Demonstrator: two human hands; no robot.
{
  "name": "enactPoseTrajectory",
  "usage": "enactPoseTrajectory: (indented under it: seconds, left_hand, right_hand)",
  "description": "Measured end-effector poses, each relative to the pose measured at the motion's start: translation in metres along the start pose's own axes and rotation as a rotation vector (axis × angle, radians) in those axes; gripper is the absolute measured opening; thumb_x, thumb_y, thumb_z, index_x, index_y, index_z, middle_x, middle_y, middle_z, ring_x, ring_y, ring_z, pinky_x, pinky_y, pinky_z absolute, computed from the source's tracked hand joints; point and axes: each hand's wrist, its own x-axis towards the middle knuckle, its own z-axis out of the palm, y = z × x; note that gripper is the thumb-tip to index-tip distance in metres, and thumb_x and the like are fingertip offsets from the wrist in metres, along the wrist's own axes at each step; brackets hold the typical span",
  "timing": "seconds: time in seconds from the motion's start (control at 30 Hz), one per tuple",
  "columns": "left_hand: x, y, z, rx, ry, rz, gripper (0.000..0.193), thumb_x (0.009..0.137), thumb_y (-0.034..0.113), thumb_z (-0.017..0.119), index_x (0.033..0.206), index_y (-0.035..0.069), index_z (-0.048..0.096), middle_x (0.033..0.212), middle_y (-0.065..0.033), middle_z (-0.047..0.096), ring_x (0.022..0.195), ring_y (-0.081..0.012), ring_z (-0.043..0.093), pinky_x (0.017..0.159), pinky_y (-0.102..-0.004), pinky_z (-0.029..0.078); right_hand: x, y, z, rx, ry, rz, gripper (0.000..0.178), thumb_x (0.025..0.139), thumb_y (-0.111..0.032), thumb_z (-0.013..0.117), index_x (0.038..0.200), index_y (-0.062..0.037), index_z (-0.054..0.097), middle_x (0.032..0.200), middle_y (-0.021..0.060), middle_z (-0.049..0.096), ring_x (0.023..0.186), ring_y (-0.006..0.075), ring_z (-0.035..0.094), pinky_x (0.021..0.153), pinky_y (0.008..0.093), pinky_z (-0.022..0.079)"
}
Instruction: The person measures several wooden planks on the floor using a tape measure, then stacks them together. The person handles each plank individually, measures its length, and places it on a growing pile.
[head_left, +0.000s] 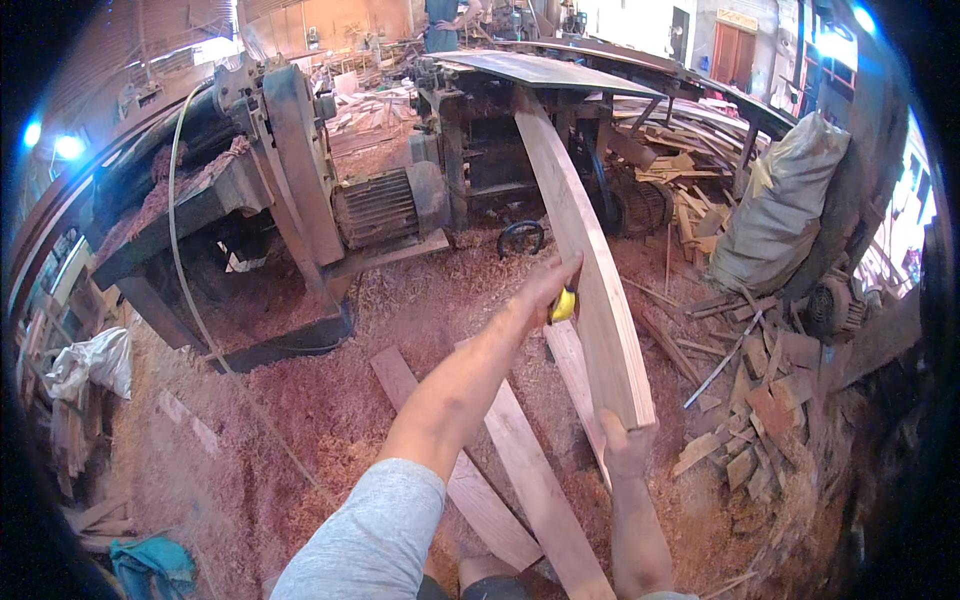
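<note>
A long pale wooden board (597, 290) slants away from me, its far end at the dark machine (490, 150) under a flat sheet. My right hand (628, 450) grips the board's near end from below. About midway along, my left hand (545, 287) is closed around a small yellow and black object that looks like a tape measure (563, 304), its fingertips against the board's left side. Part of that object is hidden by the hand. Below the raised board, several planks (530, 470) lie on the sawdust near my legs.
A belt-driven machine with a ribbed motor (378, 207) stands at left, with a cable (192, 285) hanging beside it. Wood offcuts (752, 440) and a large pale sack (780, 205) are at right. Teal cloth (152, 566) lies lower left. Another person (442, 28) stands at the back.
</note>
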Motion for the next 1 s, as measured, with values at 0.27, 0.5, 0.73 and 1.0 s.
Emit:
enactPoseTrajectory:
  seconds: [0.27,0.5,0.73,1.0]
  left_hand:
    - [0.042,0.009,-0.016,-0.061,0.047,0.0,0.047,0.098,0.048,0.053,0.113,0.005,0.065,0.098,-0.0062,0.069,0.074,-0.0173,0.064,0.062,-0.0329,0.053]
    - [-0.001,-0.003,-0.047,0.242,0.176,0.154,0.065,0.097,0.05,0.053,0.142,0.004,0.045,0.11,-0.0082,0.071,0.105,-0.0149,0.058,0.08,-0.0325,0.049]
    - [-0.165,-0.117,-0.128,-0.011,0.325,-0.207,0.054,0.098,0.051,0.051,0.13,0.008,0.054,0.106,-0.0111,0.07,0.059,-0.006,0.051,0.05,-0.0241,0.047]
    - [-0.329,-0.225,-0.17,-0.241,0.595,-0.451,0.052,0.103,0.045,0.042,0.133,0.003,0.05,0.098,-0.0151,0.071,0.052,-0.0073,0.049,0.053,-0.0212,0.045]
  right_hand:
    - [0.038,-0.019,0.028,-0.143,0.096,0.008,0.046,0.072,-0.001,0.072,0.116,0.0035,0.058,0.107,0.012,0.064,0.096,0.0205,0.063,0.084,0.033,0.051]
    - [0.096,-0.111,0.024,-0.435,0.236,0.017,0.065,0.062,-0.007,0.063,0.124,0.0081,0.047,0.112,0.0158,0.058,0.097,0.0248,0.059,0.086,0.0344,0.049]
    - [0.226,-0.163,-0.002,-0.189,-0.01,-0.179,0.017,0.059,0.001,0.058,0.076,0.0006,0.061,0.066,0.0016,0.056,0.058,0.0096,0.052,0.055,0.025,0.039]
    - [0.227,-0.124,-0.011,-0.119,0.034,-0.178,0.01,0.061,-0.001,0.06,0.071,-0.0021,0.059,0.059,-0.0005,0.051,0.053,0.009,0.046,0.052,0.0261,0.034]
